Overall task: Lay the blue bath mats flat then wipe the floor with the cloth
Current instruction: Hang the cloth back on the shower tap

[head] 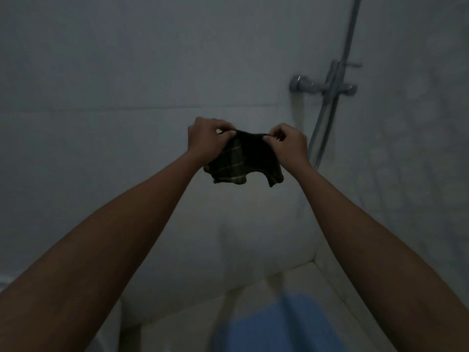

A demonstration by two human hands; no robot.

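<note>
Here, cloth: a dark green fabric cloth with pale stripes (245, 158) hangs in the air, stretched between both hands before the wall.
Left hand: the left hand (206, 141) pinches the cloth's top left edge.
Right hand: the right hand (288, 143) pinches its top right edge.
Mat: a blurred blue bath mat (281, 326) lies on the near floor.
Fixture: a grey metal shower mixer (323, 85) sits far right.

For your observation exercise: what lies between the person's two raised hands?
In the head view, a dark cloth with pale stripes spans the gap, its top edge pinched by the left hand and right hand.
</note>
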